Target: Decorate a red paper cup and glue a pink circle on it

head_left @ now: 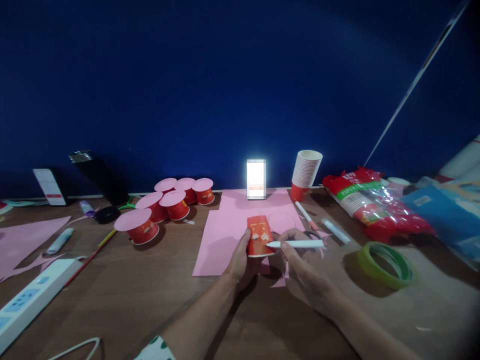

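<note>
A red paper cup (258, 229), turned upside down with its white rim toward me, is gripped in my left hand (240, 261). Gold print and a face-like pattern show on its side. My right hand (300, 265) pinches a white marker (300, 244), its tip at the right side of the cup; whether tip and cup touch is hard to make out. Pink paper sheets (213, 245) lie beneath and behind the cup, with a pink paper disc (282, 222) just behind my right hand. Dark scissor handles (312, 235) are partly hidden there.
Several red cups topped with pink discs (144, 227) stand at left. A lit phone (256, 180) leans at the back, beside a stack of paper cups (306, 172). On the right are a red plastic package (375, 200) and green tape roll (388, 265); a power strip (41, 295) lies left.
</note>
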Tool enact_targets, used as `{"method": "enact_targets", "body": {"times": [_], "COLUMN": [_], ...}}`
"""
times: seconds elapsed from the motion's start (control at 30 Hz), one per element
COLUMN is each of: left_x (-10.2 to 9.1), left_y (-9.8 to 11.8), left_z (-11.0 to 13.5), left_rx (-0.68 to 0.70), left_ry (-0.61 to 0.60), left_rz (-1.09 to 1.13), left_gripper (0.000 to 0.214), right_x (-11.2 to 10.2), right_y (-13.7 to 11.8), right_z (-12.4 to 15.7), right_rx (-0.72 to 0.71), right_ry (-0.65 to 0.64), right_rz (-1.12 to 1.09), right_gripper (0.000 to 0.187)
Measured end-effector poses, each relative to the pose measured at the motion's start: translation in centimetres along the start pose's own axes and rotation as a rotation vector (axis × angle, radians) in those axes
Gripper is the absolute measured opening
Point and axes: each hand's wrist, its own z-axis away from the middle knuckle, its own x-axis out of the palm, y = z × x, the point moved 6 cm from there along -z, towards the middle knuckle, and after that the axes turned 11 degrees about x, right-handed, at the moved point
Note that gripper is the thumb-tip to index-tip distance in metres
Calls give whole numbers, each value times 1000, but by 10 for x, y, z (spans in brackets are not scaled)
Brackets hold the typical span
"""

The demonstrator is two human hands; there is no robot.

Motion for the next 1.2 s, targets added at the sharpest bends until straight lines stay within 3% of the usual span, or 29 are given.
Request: {"method": "enact_targets", "body": {"times": [0.2, 0.43, 0.67, 0.87, 1.03, 1.2], "left_x": [-4, 0, -3, -2, -1, 0], "left_y": [0, 2, 0, 0, 3, 2], "left_z": [0, 0, -1, 2, 2, -1], "left_rx": [-6, 27, 6, -39, -6, 45], "left_ry": [28, 20, 16, 44, 95, 25], "left_rz": [-13, 13, -9, -60, -32, -10], "left_gripper": [52, 50, 50, 51, 45, 52], "right_x": [1, 2, 2, 4, 5, 6], "right_y": [14, -3, 10, -2, 2, 0], "right_z": [-5, 3, -4, 2, 3, 5], "right_rx": [28, 24, 0, -42, 20, 42], "right_ry": [-78, 4, -49, -17, -25, -39], "right_rz": [-38, -5, -27, 14, -42, -19], "right_gripper": [18, 16, 16, 12, 16, 15]}}
